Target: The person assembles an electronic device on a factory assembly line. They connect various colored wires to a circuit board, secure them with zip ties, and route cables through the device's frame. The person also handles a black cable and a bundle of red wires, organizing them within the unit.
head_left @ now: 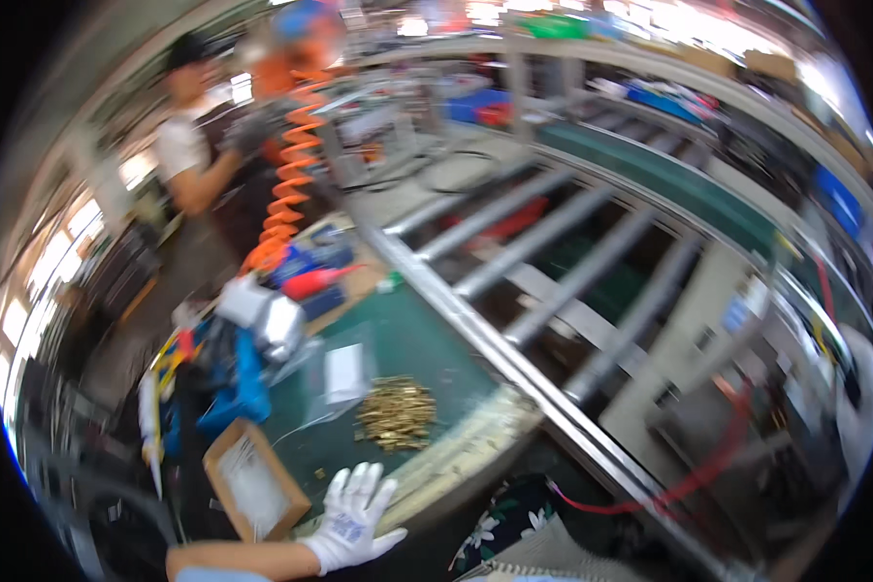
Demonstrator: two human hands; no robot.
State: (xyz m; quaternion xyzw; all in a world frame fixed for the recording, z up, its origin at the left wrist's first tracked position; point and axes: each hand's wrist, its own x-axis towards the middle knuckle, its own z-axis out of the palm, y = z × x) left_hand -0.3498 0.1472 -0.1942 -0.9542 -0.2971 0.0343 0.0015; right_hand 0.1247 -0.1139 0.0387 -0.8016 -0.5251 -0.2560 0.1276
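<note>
My left hand [352, 524], in a white glove with a blue print on its back, reaches in from the lower left. Its fingers are spread, palm side down, at the front edge of a green-topped workbench [436, 339]. Nothing is held in it. Just beyond the fingertips lies a heap of small brass-coloured pieces [396, 413], too small to name surely. Left of the hand stands an open cardboard box [258, 485] with a whitish lining or contents. A clear plastic bag with a white label [343, 373] lies behind it. My right hand does not show.
A roller conveyor [553, 262] with a metal rail borders the bench on the right. An orange coiled hose [286, 194] hangs over the back, near a red-handled tool [312, 281] and blue items. A co-worker [199, 145] stands at far left. A red cord [689, 480] runs lower right.
</note>
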